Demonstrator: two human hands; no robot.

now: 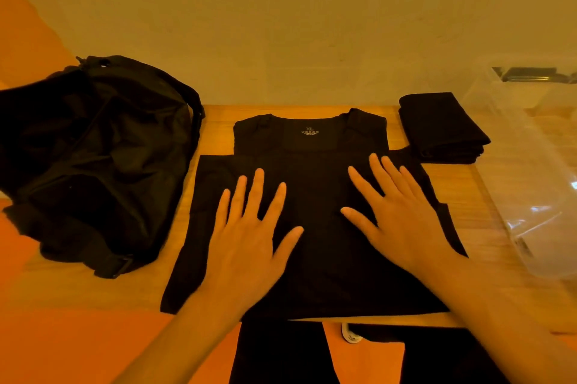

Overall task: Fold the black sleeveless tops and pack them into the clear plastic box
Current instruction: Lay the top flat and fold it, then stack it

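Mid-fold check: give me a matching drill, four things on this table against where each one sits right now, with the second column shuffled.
Things
1. spread black top
2. folded stack
3. black bag
4. clear plastic box

Places
A. along the right edge of the table
B. at the left end
C. centre, flat under the left hand and right hand
D. toward the far right, just left of item 4

Pairs: 1-C, 2-D, 3-B, 4-A
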